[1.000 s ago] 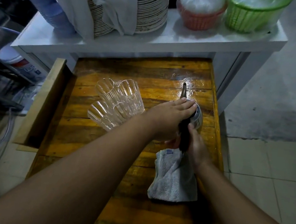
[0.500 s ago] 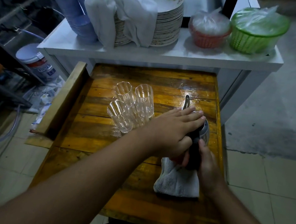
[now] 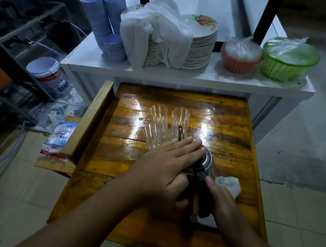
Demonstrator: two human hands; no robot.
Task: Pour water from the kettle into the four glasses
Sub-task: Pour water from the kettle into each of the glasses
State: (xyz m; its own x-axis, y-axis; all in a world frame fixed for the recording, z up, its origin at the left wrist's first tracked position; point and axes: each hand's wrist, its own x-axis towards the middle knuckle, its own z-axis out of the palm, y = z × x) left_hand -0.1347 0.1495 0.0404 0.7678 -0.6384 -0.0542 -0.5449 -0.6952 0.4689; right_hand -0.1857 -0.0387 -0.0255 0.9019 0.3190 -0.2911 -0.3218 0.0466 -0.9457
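Observation:
Ribbed clear glasses (image 3: 166, 126) stand clustered at the middle of the wet wooden table (image 3: 227, 129); three show, and my left hand covers the spot beside them. A metal kettle (image 3: 208, 163) with a black handle is held just right of them, its thin spout (image 3: 180, 132) in front of the right glasses. My right hand (image 3: 223, 201) is closed around the kettle's handle. My left hand (image 3: 166, 167) lies flat on the kettle's top, fingers stretched out. No water stream is visible.
A white cloth (image 3: 229, 184) lies under and right of the kettle. Behind the table, a white shelf (image 3: 182, 76) carries stacked blue cups (image 3: 106, 24), cloth-draped plates (image 3: 197, 47), and red (image 3: 240, 58) and green (image 3: 283, 61) baskets. A wooden side ledge (image 3: 90, 120) sits left.
The kettle has swung left and forward, so its spout now reaches the glasses. Both hands moved with it, and the cloth shows out at the right. The view has tilted upward.

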